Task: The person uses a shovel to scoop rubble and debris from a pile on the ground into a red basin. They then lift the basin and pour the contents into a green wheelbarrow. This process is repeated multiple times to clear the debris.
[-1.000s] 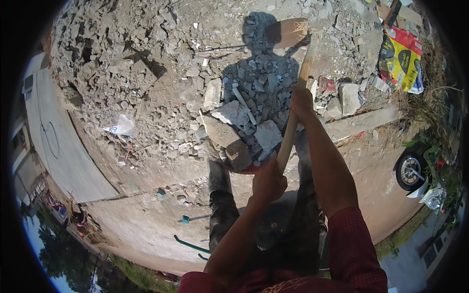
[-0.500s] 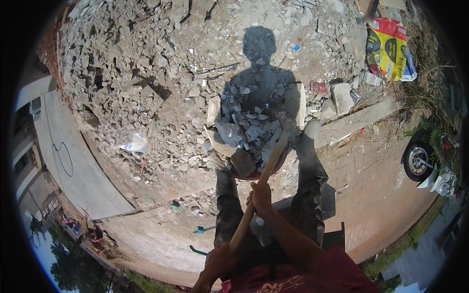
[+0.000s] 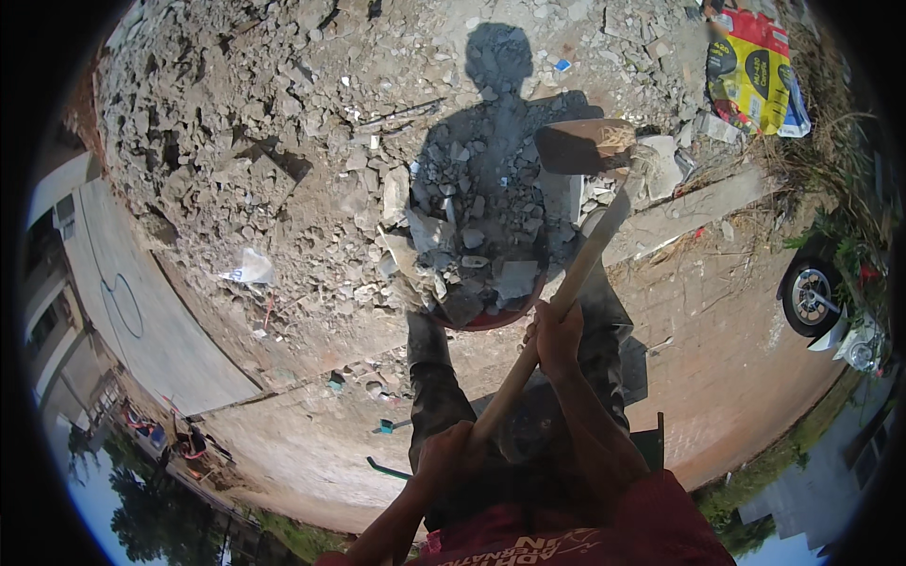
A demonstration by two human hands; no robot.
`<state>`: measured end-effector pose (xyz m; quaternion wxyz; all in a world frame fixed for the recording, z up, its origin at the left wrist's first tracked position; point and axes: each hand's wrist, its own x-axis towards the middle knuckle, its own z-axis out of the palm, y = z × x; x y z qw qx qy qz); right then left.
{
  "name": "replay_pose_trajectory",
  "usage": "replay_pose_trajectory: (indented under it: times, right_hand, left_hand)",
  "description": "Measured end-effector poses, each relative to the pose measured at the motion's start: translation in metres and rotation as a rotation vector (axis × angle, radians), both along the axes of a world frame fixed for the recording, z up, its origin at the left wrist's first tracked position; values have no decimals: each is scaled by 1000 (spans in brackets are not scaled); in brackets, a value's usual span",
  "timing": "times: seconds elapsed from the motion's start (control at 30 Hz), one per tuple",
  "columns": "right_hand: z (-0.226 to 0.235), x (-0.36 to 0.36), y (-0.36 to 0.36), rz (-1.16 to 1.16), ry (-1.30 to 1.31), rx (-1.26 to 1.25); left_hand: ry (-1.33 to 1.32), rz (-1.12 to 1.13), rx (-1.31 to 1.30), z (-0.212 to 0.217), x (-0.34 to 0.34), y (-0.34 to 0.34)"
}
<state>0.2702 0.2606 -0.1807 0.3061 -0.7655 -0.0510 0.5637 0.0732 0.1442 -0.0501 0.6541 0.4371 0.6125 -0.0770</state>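
Left hand [image 3: 444,453] and right hand [image 3: 558,337] hold a wooden-handled hoe [image 3: 582,267]; each grip is wrapped fully around the handle, the right one nearer the blade [image 3: 571,151]. The hoe slants from in front of the body to the upper right. Its blade is over broken stone at the right; contact with the ground cannot be determined.

A red-rimmed tub [image 3: 510,319], loaded with rubble, lies between the lower legs, left of the handle. A pale concrete block [image 3: 663,165] is just beside the blade end. Further right are a red and yellow bag [image 3: 750,71], dry grass [image 3: 840,160] and a spoked wheel [image 3: 812,292]. A white scrap [image 3: 251,268] lies at left.

The site is outdoors, in sunlight, on uneven debris; the person's shadow covers the tub and stones ahead. A smooth grey slab [image 3: 156,292] with a looped hose [image 3: 123,304] is at far left.

A long concrete strip [image 3: 703,222] edges the debris at right. Flat brown ground [image 3: 722,363] extends from the right leg toward the wheel. Both legs flank the handle's lower part.
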Motion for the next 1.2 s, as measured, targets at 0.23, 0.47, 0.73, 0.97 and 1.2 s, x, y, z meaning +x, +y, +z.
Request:
replay_pose_trajectory:
  times: [0.23,0.47,0.73,0.97,1.2]
  right_hand:
    - [-68,280,223,1216,-869,-221]
    - [-77,216,283,1855,-1678,-104]
    - [-312,154,64,1389,-629,-230]
    - [-381,100,-16,604,-521,-176]
    - [-341,70,-44,1043,-877,248]
  left_hand:
    - [-472,300,280,-4,177,78]
    - [-34,467,52,-145,65,10]
    - [439,1246,-173,-418,-118,-6]
    - [429,1198,-329,-508,-131,29]
    - [487,1165,-430,-506,-113,18]
